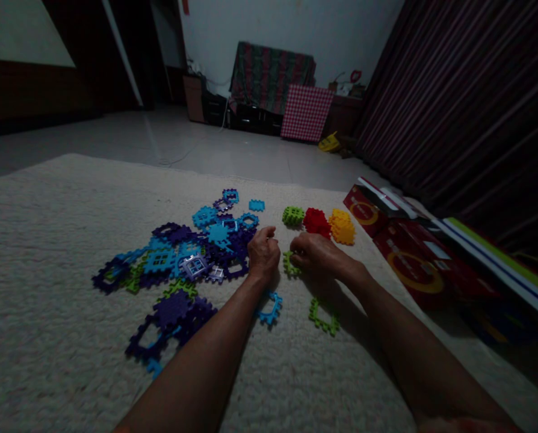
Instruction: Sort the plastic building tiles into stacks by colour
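Observation:
My right hand [316,252] is closed, fingertips down on a green interlocking toy tile [290,264] at the mat. My left hand [264,255] is just left of it, fingers loosely bent and apart, with nothing visible in them. It lies against the right edge of a loose pile of purple tiles [174,310] and blue tiles [159,260]. Beyond my hands are a stack of green tiles [293,215], a red stack [316,222] and a yellow stack [342,227]. Closer to me lie a blue frame tile [275,309] and a green frame tile [325,325].
A cream textured mat [61,240] covers the floor. Red boxes [408,258] line the right side, beside a dark striped curtain [467,108]. At the far wall stand a cloth-covered cabinet [255,120], a checked cloth [307,113] and a yellow object [329,142].

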